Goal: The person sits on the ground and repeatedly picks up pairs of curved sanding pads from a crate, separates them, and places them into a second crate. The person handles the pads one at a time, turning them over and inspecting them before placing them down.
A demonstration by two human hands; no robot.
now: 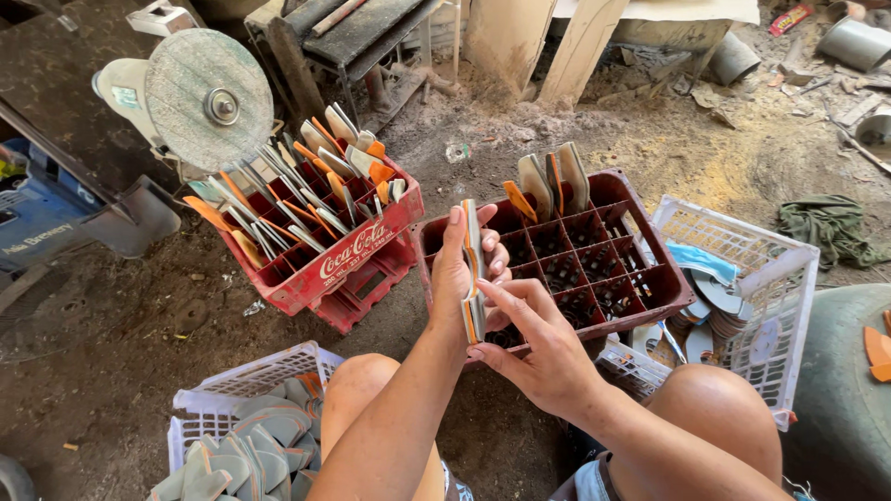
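My left hand (457, 269) grips a small stack of flat grey blades with orange handles (472, 243), held upright on edge. My right hand (543, 348) touches the lower end of the same stack with its fingers, steadying it. Both hands hover over the near left corner of a dark red divided crate (650, 243). A few more blades (549, 184) stand in that crate's far cells.
A red crate (357, 249) full of blades stands tilted at the left, below a round grinding disc (208, 100). A white basket (778, 269) with curved metal pieces is at the right; another white basket (243, 382) with grey blades lies by my left knee. Dirt floor.
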